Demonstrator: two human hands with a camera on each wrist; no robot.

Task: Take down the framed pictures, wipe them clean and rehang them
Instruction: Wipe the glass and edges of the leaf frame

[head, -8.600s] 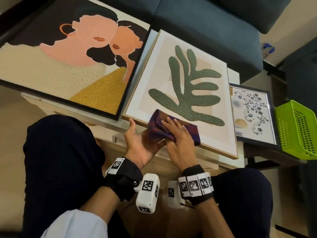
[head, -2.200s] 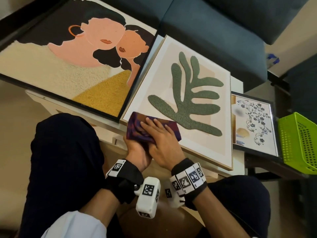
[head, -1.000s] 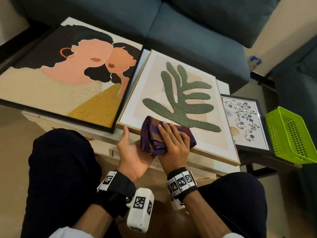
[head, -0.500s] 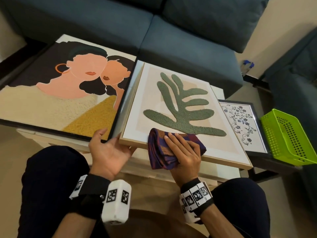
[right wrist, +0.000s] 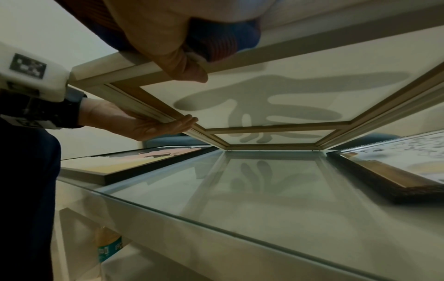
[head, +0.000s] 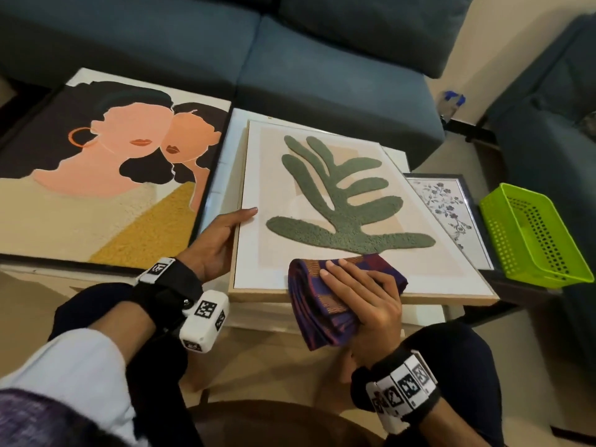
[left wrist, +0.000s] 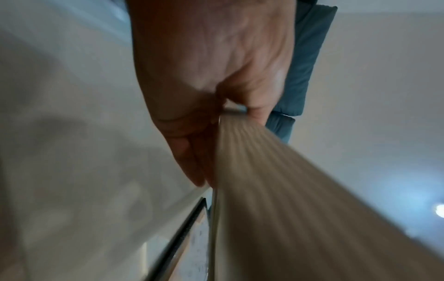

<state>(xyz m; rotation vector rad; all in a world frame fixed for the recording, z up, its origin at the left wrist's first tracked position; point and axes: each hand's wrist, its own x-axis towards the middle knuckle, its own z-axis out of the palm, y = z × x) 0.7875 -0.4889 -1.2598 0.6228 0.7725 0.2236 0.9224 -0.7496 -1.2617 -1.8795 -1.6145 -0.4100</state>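
The leaf picture (head: 338, 201) in its pale wooden frame sits at the middle of the glass-topped table (right wrist: 264, 209), with its near edge raised off the glass. My left hand (head: 235, 227) grips the frame's left edge, thumb on top and fingers underneath (right wrist: 168, 126). The left wrist view shows the same grip, my left hand (left wrist: 216, 121) closed round the frame rail (left wrist: 288, 199). My right hand (head: 348, 279) holds a folded purple checked cloth (head: 319, 304) over the near edge, and its thumb (right wrist: 190, 68) lies under the frame.
A large portrait picture (head: 96, 175) lies to the left, and a small floral picture (head: 448, 208) is partly under the leaf picture's right side. A green plastic basket (head: 532, 233) stands at the far right. A blue sofa (head: 322, 75) runs behind the table.
My left hand has moved from the frame's near left corner up onto its left edge and now grips it. The frame has turned squarer to me. The cloth and right hand stayed on the near edge.
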